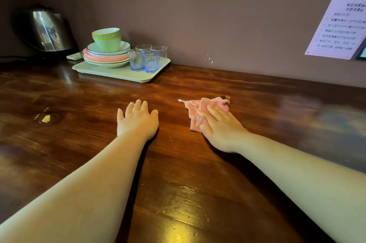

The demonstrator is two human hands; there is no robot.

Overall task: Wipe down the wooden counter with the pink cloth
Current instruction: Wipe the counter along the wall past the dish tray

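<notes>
- Head view: the right hand [219, 124] lies flat on the pink cloth [204, 110], fingers extended and close together, palm pressing the crumpled fabric against the wooden counter [178, 163]. It presses the cloth rather than pinching it.
- The left hand [137, 119] rests palm down on the bare wood, just left of the cloth and apart from it, fingers loosely spread. It holds nothing and appears to serve as a brace.
- The cloth sits in the middle depth of the counter, right of centre, bunched in several folds.
- Step in hand, as a judgement: the wiping stroke itself, with the cloth already under pressure.
- A pale yellow spot [46, 118] marks the wood well to the left of both hands.
- A tray [118, 74] stands at the back left, carrying stacked plates [107, 56], green bowls [107, 38] and clear glasses [147, 57]. A steel kettle [47, 29] stands further left.
- A printed notice [338, 23] leans against the wall at the right.
- Next move, as a judgement: slide the cloth in overlapping passes with steady downward pressure, keeping it flat under the palm, and stop short of the tray so the glasses stay undisturbed.
</notes>
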